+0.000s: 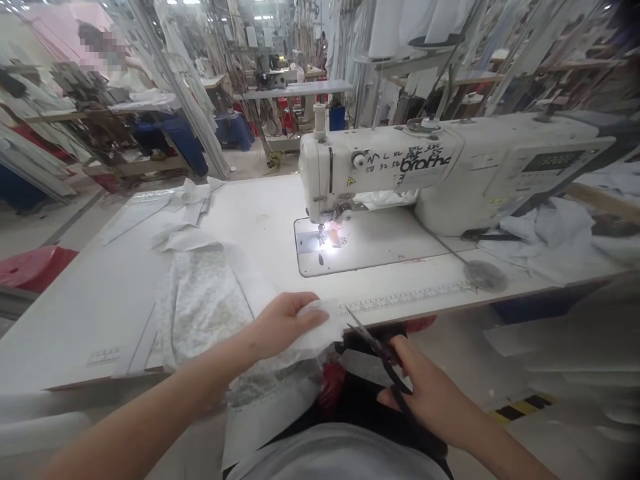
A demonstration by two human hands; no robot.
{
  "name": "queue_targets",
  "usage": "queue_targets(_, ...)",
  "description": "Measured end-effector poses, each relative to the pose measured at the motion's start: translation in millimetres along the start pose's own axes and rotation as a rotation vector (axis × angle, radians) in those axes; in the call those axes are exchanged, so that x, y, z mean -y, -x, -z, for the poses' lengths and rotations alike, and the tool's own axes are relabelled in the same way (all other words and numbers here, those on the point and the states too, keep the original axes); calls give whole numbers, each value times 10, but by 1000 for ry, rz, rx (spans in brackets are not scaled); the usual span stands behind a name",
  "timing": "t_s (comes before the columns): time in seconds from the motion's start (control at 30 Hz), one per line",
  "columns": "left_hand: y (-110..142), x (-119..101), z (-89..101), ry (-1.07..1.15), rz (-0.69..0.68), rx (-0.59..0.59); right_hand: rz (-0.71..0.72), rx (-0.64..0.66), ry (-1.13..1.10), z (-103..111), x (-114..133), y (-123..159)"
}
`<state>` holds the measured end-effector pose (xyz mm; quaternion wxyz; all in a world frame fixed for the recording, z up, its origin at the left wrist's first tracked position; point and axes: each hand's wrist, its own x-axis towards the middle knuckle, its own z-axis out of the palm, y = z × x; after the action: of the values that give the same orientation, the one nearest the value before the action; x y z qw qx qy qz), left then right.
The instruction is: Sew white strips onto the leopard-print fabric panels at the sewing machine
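My left hand [287, 323] pinches the edge of a white fabric piece [305, 343] at the table's front edge. Part of that cloth hangs down toward my lap. In my right hand [425, 383] is a pair of black scissors [383, 357], fingers in the handles. Its blades look parted and point up and left, close to the cloth's right end; whether they touch it I cannot tell. A measuring tape [410, 295] runs along the table edge just beyond the blades. Patterned pale fabric [200, 303] lies left of my left hand.
A white sewing machine [380, 160] stands behind my hands, its lamp lighting the needle plate [320, 257]. White cloth scraps [550, 233] lie at the right, other pieces [187, 193] at the table's far left. A red stool [35, 267] stands at left. Another person is in the background.
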<state>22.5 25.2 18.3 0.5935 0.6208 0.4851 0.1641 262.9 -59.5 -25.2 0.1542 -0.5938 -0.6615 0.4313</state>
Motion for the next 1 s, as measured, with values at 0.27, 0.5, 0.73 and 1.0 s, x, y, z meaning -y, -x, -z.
queue_targets(0.27,40,122,-221,93,11,55,82,-67,-17,-225,61,5)
queue_targets(0.5,72,198,-265,104,78,102,-6,-2,52,-315,-100,90)
queue_targets(0.73,96,121,-322,81,52,167,47,-82,171,-322,-75,75)
queue_targets(1.0,252,317,-234,195,337,-157,-10,-31,117,-417,-255,195)
